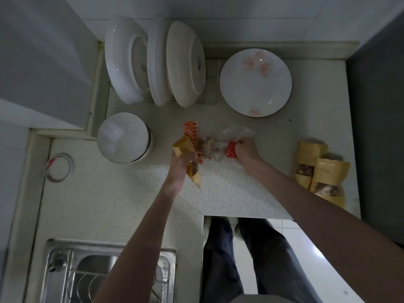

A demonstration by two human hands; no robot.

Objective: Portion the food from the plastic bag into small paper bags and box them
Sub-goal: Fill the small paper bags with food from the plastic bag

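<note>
My left hand (182, 162) grips a paper bag (188, 159), mouth toward the plastic bag (215, 141) just right of it; my right hand (246, 149) pinches that bag's far end, seemingly tipping food leftward.

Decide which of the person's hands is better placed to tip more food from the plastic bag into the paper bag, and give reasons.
Probably the right hand: it already grips the plastic bag by its red end. The left hand holds the paper bag, its mouth beside the food.
</note>
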